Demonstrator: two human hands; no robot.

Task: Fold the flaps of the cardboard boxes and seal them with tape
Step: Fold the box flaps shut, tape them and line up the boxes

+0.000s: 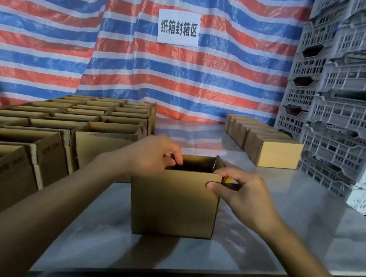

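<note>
Behind the box [174,203] — sign [178,27] reads 纸箱封箱区.

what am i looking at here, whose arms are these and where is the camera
There is no machine: these are a person's two bare arms, filmed by one wide-angle camera worn on their head, looking forward and down. On the steel table stands an open cardboard box. The left hand curls over its left top edge; the right hand pinches its right top corner. Rows of open boxes stand at left, closed boxes at far right, beside stacked grey crates.
</note>
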